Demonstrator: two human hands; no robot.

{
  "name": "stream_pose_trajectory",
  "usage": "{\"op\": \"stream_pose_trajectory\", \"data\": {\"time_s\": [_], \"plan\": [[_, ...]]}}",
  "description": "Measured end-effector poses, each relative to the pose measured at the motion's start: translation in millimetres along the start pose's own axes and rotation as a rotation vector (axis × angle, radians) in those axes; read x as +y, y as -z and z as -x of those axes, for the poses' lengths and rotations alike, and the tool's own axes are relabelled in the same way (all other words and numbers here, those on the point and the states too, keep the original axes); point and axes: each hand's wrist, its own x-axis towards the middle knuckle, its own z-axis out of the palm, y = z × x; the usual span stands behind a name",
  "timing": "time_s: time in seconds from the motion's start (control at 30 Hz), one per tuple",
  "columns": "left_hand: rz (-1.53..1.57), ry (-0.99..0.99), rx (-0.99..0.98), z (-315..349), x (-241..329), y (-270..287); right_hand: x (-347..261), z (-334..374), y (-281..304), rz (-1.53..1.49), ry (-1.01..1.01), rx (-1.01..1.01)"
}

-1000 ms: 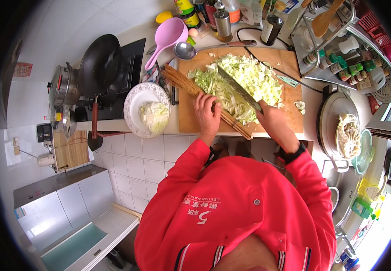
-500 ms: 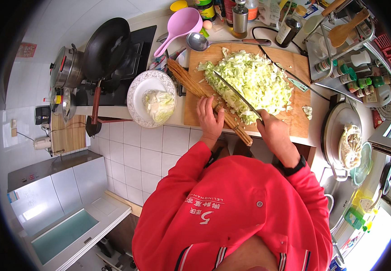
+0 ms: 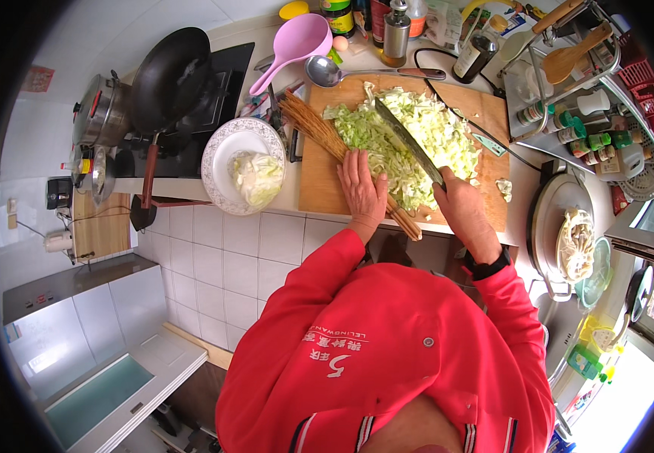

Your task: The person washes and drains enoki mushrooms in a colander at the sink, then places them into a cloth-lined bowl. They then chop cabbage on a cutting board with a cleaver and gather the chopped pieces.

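Observation:
My right hand (image 3: 460, 208) is closed around the handle of a kitchen knife (image 3: 410, 143). Its dark blade lies slantwise over a heap of chopped pale green cabbage (image 3: 447, 136), the flat side partly turned up. Beneath the heap is a wooden cutting board (image 3: 485, 211). My left hand (image 3: 364, 185) is open, fingers stretched and close together, lying across a bundle of thin brown sticks (image 3: 315, 124) at the cabbage's left edge. That bundle slants over the board, its thicker end beyond the near edge. What touches my left palm is hidden.
Left of the board, a patterned plate (image 3: 213, 162) holds a cabbage piece (image 3: 257, 181). A ladle (image 3: 323, 72) and pink scoop (image 3: 304, 38) lie behind. A wok (image 3: 172, 79) stands on the stove. To the right are a spice rack (image 3: 546, 132) and a round appliance (image 3: 542, 226).
My left hand has flattened, with its fingers reaching farther over the sticks toward the cabbage. The knife blade has tilted to show more of its flat side. The whole view has shifted slightly.

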Motion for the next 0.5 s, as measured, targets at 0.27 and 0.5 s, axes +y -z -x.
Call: {"op": "stream_pose_trajectory", "data": {"time_s": [0.27,0.5], "plan": [[-0.06,0.001,-0.019,1.5,-1.5,-2.1,9.3,4.4,2.9,-0.045,-0.067,0.059],[-0.032,0.004,-0.01,-0.7,0.9,-2.9,16.8,4.2,4.7,-0.09,-0.172,0.073]]}}
